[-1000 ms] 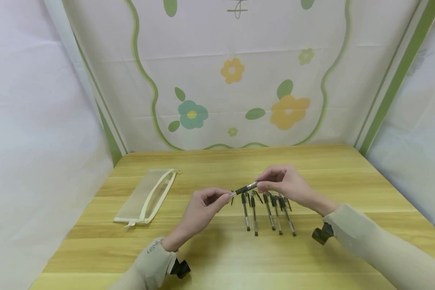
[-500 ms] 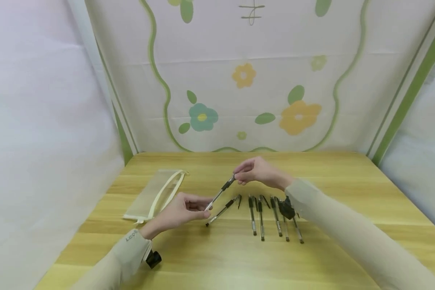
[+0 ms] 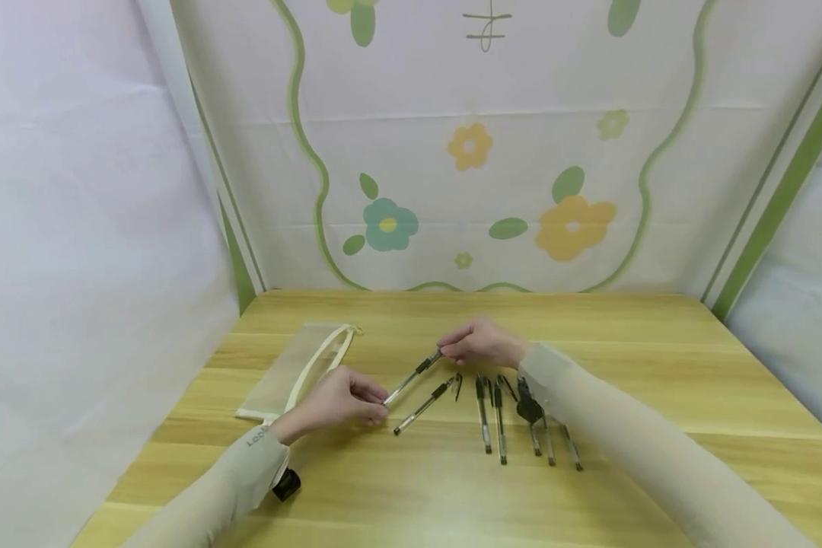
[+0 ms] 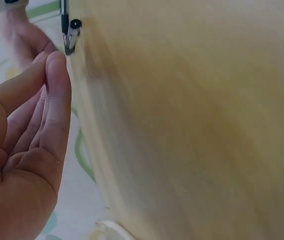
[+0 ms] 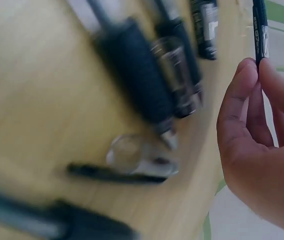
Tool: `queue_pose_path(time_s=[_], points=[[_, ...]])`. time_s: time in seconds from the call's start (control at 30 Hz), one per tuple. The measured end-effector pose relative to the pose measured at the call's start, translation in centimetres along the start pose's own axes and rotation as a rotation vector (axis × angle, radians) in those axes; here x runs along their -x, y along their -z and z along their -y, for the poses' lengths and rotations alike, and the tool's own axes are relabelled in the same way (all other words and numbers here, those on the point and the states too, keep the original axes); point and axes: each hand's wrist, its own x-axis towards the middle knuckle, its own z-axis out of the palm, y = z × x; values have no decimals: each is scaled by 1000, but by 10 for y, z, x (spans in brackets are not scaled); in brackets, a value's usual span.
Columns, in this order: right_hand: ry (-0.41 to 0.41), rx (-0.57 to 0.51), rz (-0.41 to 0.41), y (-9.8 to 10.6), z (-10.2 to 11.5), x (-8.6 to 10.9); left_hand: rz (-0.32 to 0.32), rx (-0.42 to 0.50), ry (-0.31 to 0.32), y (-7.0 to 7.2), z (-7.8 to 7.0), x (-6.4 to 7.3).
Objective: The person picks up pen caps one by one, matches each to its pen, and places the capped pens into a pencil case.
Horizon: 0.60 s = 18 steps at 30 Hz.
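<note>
In the head view, a pen [image 3: 421, 368] with a dark grip and clear barrel slants between both hands, left of the other pens. My left hand [image 3: 336, 399] pinches its lower end with thumb and fingertips. Its upper end is pinched by my right hand [image 3: 482, 344]; in the right wrist view, the dark part of this pen [image 5: 260, 32] rises from the fingertips. Just below it, a second slanted pen [image 3: 425, 406] lies on the table with a cap [image 3: 458, 387] at its tip. In the left wrist view, the fingers hide the held end.
Several similar pens [image 3: 501, 430] lie side by side on the wooden table [image 3: 411, 495], partly under my right forearm. A cream zippered mesh pouch [image 3: 281, 373] lies behind my left hand. Floral cloth [image 3: 411, 152] stands along the back edge, with white cloth [image 3: 96, 228] at the left.
Both hands have carried the held pen leftward from beside the row, and it now sits lower, its right end nearer the table. The slanted pen below has come into full view.
</note>
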Motion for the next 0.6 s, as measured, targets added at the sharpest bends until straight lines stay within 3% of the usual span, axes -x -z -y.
queue_pose_path(time_s=[0.13, 0.3, 0.4, 0.6], points=[[24, 114, 5, 1, -6, 0, 2, 27, 25, 2, 4, 0], [35, 268, -25, -4, -5, 2, -26, -81, 27, -1, 3, 0], [46, 306, -37, -7, -3, 1, -38, -148, 20, -1, 1, -1], [94, 323, -6, -7, -5, -3, -62, -169, 25, 0, 3, -2]])
